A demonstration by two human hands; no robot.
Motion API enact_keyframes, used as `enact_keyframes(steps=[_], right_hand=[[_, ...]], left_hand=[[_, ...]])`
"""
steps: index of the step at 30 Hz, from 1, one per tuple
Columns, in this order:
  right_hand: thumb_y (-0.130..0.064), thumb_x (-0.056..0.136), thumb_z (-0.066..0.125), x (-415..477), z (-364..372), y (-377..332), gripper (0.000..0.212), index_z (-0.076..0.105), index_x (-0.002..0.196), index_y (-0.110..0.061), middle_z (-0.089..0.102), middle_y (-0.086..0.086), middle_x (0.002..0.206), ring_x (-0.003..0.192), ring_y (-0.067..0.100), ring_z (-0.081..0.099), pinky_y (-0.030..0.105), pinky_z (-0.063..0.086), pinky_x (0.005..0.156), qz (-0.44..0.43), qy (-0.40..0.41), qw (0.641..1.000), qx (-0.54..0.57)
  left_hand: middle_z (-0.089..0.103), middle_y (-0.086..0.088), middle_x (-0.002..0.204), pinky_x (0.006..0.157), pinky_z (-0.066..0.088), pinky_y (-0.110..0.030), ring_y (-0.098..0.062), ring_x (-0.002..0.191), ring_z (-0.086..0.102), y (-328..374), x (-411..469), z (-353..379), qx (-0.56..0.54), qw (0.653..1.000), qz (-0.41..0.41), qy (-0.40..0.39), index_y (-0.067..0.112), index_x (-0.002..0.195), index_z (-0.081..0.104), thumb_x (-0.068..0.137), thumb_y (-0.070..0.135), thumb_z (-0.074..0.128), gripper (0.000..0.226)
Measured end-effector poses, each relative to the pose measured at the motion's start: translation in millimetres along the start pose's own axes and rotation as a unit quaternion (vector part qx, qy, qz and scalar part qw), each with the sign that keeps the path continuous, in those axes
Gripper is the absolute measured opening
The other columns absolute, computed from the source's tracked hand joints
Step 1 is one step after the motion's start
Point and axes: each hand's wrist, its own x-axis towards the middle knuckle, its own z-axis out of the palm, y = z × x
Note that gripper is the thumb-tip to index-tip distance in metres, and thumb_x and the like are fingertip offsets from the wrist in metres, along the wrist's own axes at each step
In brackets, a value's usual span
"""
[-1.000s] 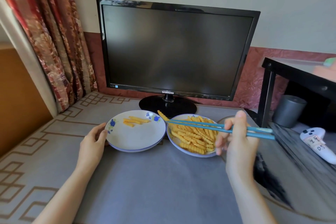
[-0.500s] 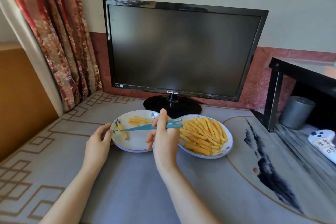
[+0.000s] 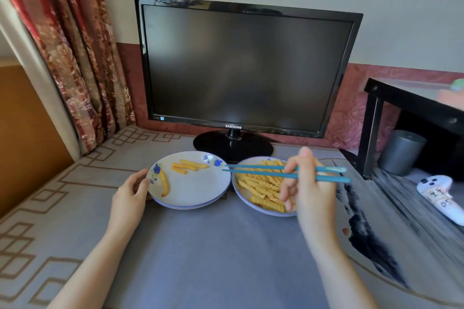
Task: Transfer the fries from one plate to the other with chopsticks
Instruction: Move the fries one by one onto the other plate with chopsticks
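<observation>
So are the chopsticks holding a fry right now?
No, the blue chopsticks in the right hand have bare tips, with no fry pinched between them.

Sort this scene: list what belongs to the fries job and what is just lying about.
In the job: chopsticks in the right hand; fries on the right plate; left plate, held by the left hand.
Lying about: monitor, white controller, grey cup, black stand, curtain.
</observation>
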Motion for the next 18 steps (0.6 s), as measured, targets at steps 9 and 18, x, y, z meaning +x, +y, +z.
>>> enact_keyframes(steps=[9,18], right_hand=[[-0.024,0.102,0.035,-0.2,-68.9,-8.6,0.041,0.047,0.07,-0.002,0.042,0.023,0.049,0.026,0.012,0.032,0.012,0.021,0.031,-0.039,0.028,0.997,-0.065],[-0.025,0.102,0.038,3.0,-66.0,-6.6,0.041,0.045,0.065,-0.007,0.041,0.02,0.049,0.028,0.013,0.031,0.013,0.021,0.032,-0.033,0.052,0.995,-0.072]], left_hand=[[0.064,-0.001,0.108,0.081,0.043,-0.03,-0.024,0.088,0.065,3.8,-2.2,1.0,-0.002,1.0,0.0,0.004,0.014,0.126,0.059,0.098,0.014,0.046,0.031],[0.065,-0.002,0.111,0.084,0.046,-0.033,-0.026,0.096,0.066,3.6,-2.1,0.4,0.003,1.0,0.0,0.004,0.015,0.126,0.06,0.097,0.016,0.047,0.031]])
